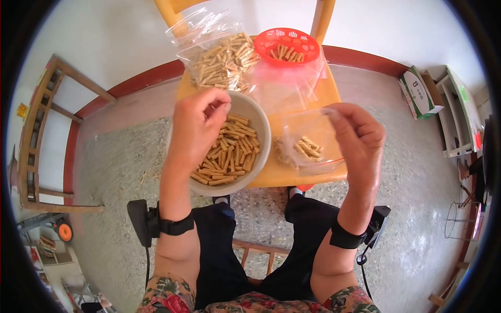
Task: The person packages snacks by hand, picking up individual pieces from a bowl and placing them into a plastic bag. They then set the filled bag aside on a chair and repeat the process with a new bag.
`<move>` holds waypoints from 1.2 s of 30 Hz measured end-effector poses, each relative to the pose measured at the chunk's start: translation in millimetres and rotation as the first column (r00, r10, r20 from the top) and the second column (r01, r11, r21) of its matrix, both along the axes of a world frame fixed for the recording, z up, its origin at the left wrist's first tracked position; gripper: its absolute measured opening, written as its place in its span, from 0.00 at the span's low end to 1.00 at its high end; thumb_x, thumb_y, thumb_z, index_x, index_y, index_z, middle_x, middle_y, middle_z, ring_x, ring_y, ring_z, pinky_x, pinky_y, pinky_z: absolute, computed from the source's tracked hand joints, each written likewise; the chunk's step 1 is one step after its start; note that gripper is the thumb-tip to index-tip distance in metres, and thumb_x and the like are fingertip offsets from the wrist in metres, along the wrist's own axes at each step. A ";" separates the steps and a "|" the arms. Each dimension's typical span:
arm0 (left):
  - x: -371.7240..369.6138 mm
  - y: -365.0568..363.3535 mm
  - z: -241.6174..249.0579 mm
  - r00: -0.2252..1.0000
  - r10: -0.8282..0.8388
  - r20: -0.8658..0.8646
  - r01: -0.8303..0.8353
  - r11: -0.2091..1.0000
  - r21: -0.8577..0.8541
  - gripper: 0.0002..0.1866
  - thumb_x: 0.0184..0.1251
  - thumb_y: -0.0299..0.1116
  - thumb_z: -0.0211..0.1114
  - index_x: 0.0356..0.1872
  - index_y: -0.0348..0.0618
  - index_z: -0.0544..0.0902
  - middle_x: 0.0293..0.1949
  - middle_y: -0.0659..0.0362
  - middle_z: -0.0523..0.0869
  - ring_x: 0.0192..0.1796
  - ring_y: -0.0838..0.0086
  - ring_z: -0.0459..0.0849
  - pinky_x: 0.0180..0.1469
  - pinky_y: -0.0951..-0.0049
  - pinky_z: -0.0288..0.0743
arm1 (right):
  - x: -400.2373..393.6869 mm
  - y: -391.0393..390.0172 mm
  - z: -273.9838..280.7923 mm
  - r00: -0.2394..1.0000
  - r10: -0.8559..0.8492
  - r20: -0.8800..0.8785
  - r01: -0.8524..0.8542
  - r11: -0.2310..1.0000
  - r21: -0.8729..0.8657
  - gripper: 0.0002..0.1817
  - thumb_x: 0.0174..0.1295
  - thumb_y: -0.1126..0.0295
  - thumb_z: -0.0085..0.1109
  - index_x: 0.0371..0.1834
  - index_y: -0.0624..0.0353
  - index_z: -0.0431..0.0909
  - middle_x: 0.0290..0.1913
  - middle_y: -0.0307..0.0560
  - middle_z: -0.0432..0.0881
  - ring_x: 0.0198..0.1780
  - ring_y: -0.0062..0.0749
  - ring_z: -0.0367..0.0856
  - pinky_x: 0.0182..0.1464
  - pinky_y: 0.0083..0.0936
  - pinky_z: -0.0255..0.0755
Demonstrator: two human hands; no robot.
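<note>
My left hand [202, 117] is over the left rim of a pale round bowl [265, 138], its fingers curled into a pinch. Whatever lies between those fingertips, if anything, is hidden. Short tan snack sticks [232, 154] fill much of the bowl. My right hand [359, 129] pinches the upper edge of a clear zip bag [326, 133], which rests on the wooden chair seat with some sticks inside. Behind the bowl, a larger clear bag [222, 65] is full of the same sticks.
A red slotted basket [264, 43] holding some sticks stands at the chair's [266, 177] back right. Flat clear bags [279, 94] lie before it. On the floor are a wooden frame [36, 141] at left and a cardboard box [420, 94] at right.
</note>
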State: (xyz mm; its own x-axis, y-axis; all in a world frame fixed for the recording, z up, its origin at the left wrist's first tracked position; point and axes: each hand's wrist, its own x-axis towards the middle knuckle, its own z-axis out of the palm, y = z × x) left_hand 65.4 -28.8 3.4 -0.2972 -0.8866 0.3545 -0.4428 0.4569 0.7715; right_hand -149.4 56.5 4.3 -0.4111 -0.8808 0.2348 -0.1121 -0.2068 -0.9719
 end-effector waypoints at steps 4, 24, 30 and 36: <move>4.4 -13.2 -25.9 0.947 -0.022 0.319 0.057 0.993 -0.100 0.05 0.53 0.21 0.60 0.32 0.34 0.77 0.28 0.56 0.81 0.28 0.73 0.78 0.31 0.75 0.70 | -17.3 -0.8 -6.8 0.990 -0.067 0.126 0.069 0.998 -0.013 0.04 0.58 0.76 0.56 0.32 0.66 0.79 0.23 0.29 0.74 0.24 0.07 0.64 0.25 0.08 0.57; -7.4 -3.7 -38.1 0.654 -0.183 0.734 0.350 0.933 -0.079 0.06 0.39 0.24 0.64 0.22 0.39 0.77 0.28 0.54 0.75 0.39 0.58 0.74 0.42 0.60 0.67 | 5.7 -0.4 2.8 0.993 0.118 0.001 -0.118 0.992 0.041 0.04 0.58 0.76 0.57 0.31 0.67 0.77 0.20 0.29 0.73 0.23 0.06 0.64 0.25 0.09 0.59; -6.1 -7.3 -24.1 0.939 -0.241 0.243 0.203 0.964 0.171 0.05 0.49 0.22 0.60 0.29 0.39 0.80 0.26 0.55 0.80 0.28 0.69 0.80 0.33 0.73 0.74 | 7.5 -1.2 4.5 0.993 0.118 -0.014 -0.116 0.991 0.060 0.05 0.58 0.76 0.56 0.31 0.67 0.77 0.19 0.29 0.72 0.23 0.06 0.64 0.24 0.09 0.57; -1.6 -1.1 -2.6 0.718 -0.133 -0.683 0.492 0.791 0.363 0.05 0.56 0.23 0.58 0.34 0.37 0.78 0.28 0.53 0.83 0.23 0.77 0.79 0.25 0.80 0.74 | 12.2 -3.9 1.7 0.993 0.118 -0.005 -0.118 0.990 0.073 0.05 0.58 0.75 0.56 0.31 0.67 0.77 0.17 0.28 0.70 0.22 0.06 0.62 0.23 0.09 0.56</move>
State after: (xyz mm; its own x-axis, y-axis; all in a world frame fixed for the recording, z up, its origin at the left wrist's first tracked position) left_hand 63.9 -30.0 0.8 -0.4757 -0.8732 0.1054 0.2862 -0.0404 0.9573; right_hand -137.2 52.6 6.0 -0.3012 -0.9378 0.1725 -0.1006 -0.1486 -0.9838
